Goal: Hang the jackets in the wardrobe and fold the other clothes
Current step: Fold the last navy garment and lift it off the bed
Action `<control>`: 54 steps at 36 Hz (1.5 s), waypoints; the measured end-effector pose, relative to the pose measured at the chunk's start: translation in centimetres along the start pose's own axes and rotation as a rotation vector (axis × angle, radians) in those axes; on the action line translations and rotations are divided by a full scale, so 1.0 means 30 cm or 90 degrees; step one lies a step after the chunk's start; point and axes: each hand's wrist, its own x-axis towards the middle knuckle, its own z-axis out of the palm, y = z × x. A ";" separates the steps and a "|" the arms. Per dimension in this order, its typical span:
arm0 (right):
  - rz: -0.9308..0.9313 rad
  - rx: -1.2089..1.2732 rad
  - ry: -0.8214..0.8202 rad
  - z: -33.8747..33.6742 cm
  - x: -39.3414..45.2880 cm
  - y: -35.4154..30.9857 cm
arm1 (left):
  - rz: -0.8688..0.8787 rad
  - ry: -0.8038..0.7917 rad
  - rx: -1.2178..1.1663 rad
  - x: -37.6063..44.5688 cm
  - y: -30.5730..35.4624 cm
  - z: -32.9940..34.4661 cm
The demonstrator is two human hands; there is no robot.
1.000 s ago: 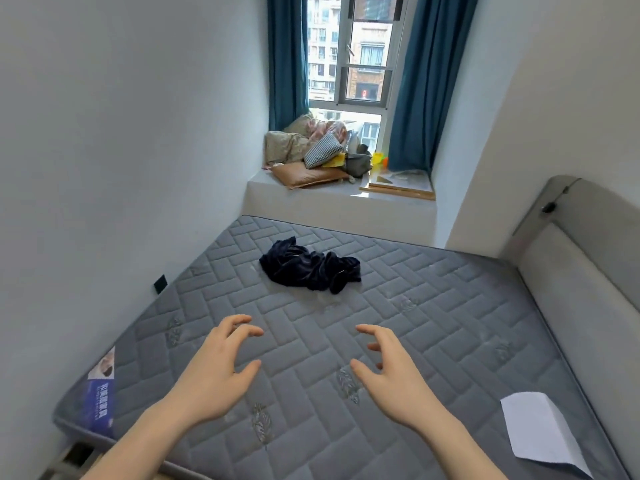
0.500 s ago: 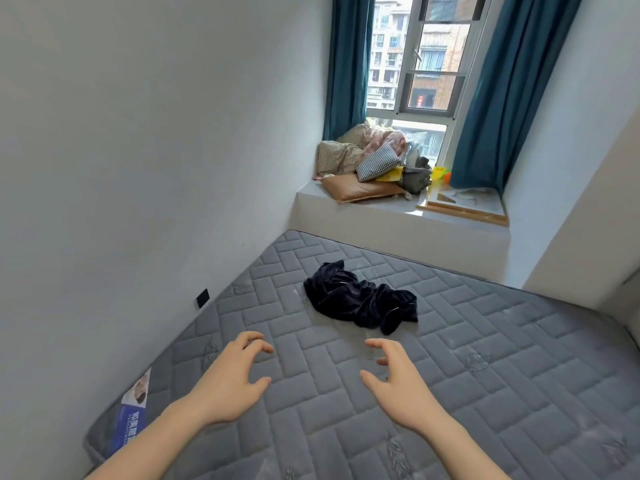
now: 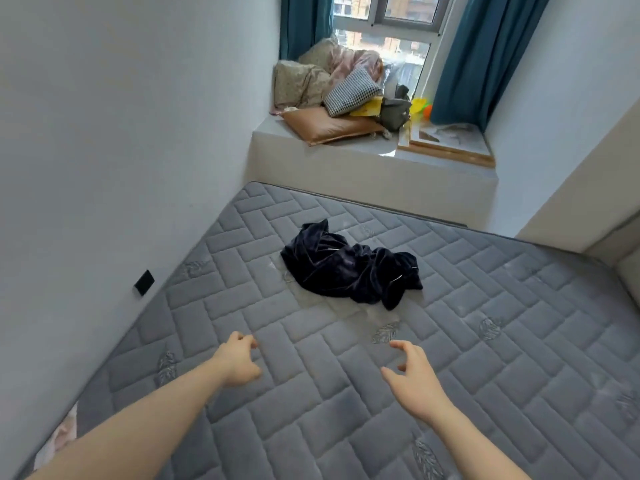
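a white wall point(image 3: 104, 133) runs down the left side, with a small black socket plate point(image 3: 144, 282) low on it, just beside the edge of the grey quilted mattress point(image 3: 485, 341). the left hand point(image 3: 237, 363) reaches out over the mattress with its fingers loosely curled and holding nothing. ahead of it, between the two hands and farther up the bed, lies a crumpled dark blue velvety garment point(image 3: 349, 268), resting on the mattress and well apart from both hands. whether it is a jacket or another piece of clothing cannot be told. behind it, past the end of the mattress, a raised window ledge point(image 3: 346, 168) carries a heap of cushions point(image 3: 329, 98) and bedding, with a flat wooden-framed board point(image 3: 446, 145) to their right. teal curtains point(image 3: 485, 53) hang at both sides of the window. the right hand point(image 3: 412, 382) hovers over the mattress with its fingers spread and slightly bent, thumb out, gripping nothing.
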 end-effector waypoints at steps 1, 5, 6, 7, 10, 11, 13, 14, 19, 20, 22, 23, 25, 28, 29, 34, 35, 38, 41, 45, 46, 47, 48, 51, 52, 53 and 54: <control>0.010 -0.006 -0.002 0.030 0.050 0.022 | -0.010 0.000 0.008 0.067 -0.020 0.021; 0.044 -0.010 0.008 0.150 0.227 0.129 | -0.024 -0.010 0.010 0.307 -0.064 0.126; 0.050 -0.010 0.008 0.182 0.271 0.159 | -0.023 -0.010 0.015 0.363 -0.071 0.159; 0.060 -0.014 0.007 0.218 0.319 0.190 | -0.022 -0.009 0.024 0.423 -0.079 0.195; 0.087 -0.029 -0.002 0.328 0.456 0.284 | -0.026 -0.013 0.058 0.599 -0.097 0.305; 0.091 -0.033 -0.005 0.365 0.494 0.314 | -0.033 -0.017 0.063 0.653 -0.102 0.342; 0.099 -0.047 -0.021 0.434 0.562 0.368 | -0.048 -0.029 0.055 0.752 -0.114 0.409; 0.104 -0.051 -0.032 0.467 0.592 0.391 | -0.054 -0.036 0.048 0.794 -0.118 0.439; 0.072 -0.058 -0.022 0.584 0.765 0.484 | -0.067 -0.051 0.073 0.954 -0.119 0.607; 0.064 -0.062 -0.014 0.597 0.803 0.496 | -0.073 -0.038 0.087 0.971 -0.118 0.643; 0.047 -0.060 0.005 0.612 0.886 0.510 | -0.091 -0.011 0.103 1.002 -0.116 0.683; 0.041 -0.059 0.015 0.615 0.930 0.511 | -0.098 -0.015 0.107 1.018 -0.112 0.686; 0.043 -0.051 0.035 0.614 1.009 0.498 | -0.106 -0.038 0.110 1.038 -0.101 0.674; 0.054 -0.014 0.067 0.598 1.127 0.461 | -0.119 -0.031 0.112 1.064 -0.091 0.673; 0.055 -0.005 0.082 0.590 1.165 0.448 | -0.122 -0.025 0.114 1.072 -0.092 0.679; 0.086 0.076 0.196 0.543 1.349 0.367 | -0.123 -0.004 0.120 1.091 -0.116 0.701; 0.095 0.083 0.213 0.533 1.384 0.359 | -0.121 0.001 0.120 1.095 -0.116 0.703; 0.117 0.090 0.227 0.515 1.472 0.355 | -0.125 0.015 0.122 1.103 -0.110 0.707; 0.162 0.093 0.215 0.519 1.534 0.347 | -0.132 0.011 0.122 1.102 -0.108 0.703; 0.224 0.084 0.190 0.536 1.576 0.362 | -0.126 0.015 0.126 1.108 -0.111 0.706; 0.226 0.068 0.201 0.542 1.580 0.364 | -0.123 0.019 0.129 1.108 -0.113 0.705; 0.227 0.060 0.209 0.551 1.581 0.366 | -0.120 0.023 0.131 1.107 -0.115 0.706; 0.227 0.060 0.209 0.561 1.578 0.366 | -0.116 0.027 0.132 1.106 -0.117 0.709; 0.205 0.070 0.170 0.628 1.530 0.355 | -0.109 0.028 0.135 1.102 -0.125 0.708; 0.193 0.082 0.142 0.665 1.496 0.353 | -0.109 0.027 0.131 1.099 -0.126 0.708; 0.182 0.094 0.106 0.706 1.453 0.359 | -0.109 0.026 0.126 1.099 -0.125 0.709; 0.174 0.096 0.068 0.748 1.398 0.374 | -0.107 0.027 0.122 1.100 -0.121 0.710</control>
